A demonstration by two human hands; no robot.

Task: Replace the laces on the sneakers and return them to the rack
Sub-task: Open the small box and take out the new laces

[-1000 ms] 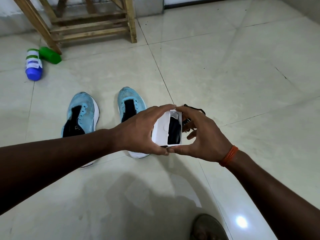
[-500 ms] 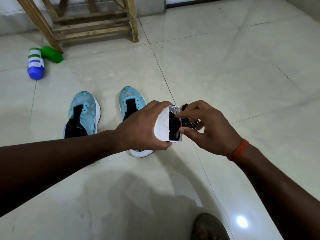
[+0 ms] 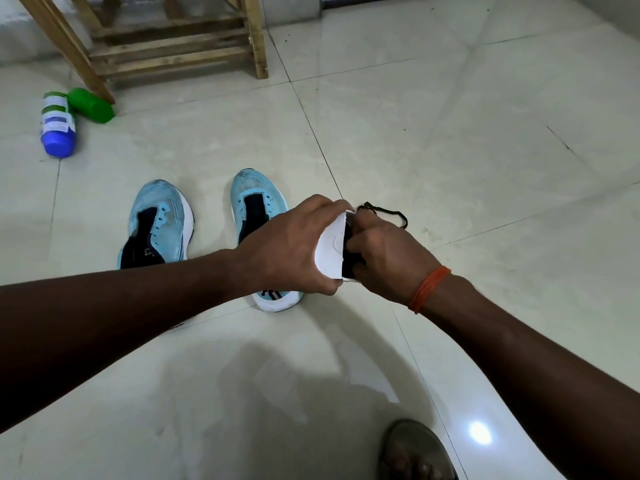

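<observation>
Two light blue sneakers without laces stand on the tiled floor: the left sneaker [image 3: 156,226] and the right sneaker [image 3: 256,209], whose heel is partly hidden by my left forearm. My left hand [image 3: 291,247] grips a small white paper packet [image 3: 330,249]. My right hand [image 3: 388,258] has its fingers closed on the black laces [image 3: 384,213] inside the packet's open side; a loop of lace sticks out above my fingers. The wooden rack [image 3: 166,46] stands at the back left.
A blue-capped white bottle [image 3: 57,124] and a green container [image 3: 90,105] lie on the floor by the rack's left leg. My foot [image 3: 414,452] shows at the bottom edge. Pale floor tiles spread to the right.
My right hand has gone from holding the packet's edge to gripping the black laces in it, and a loop of lace now stands out above the packet. Both hands drifted slightly right.
</observation>
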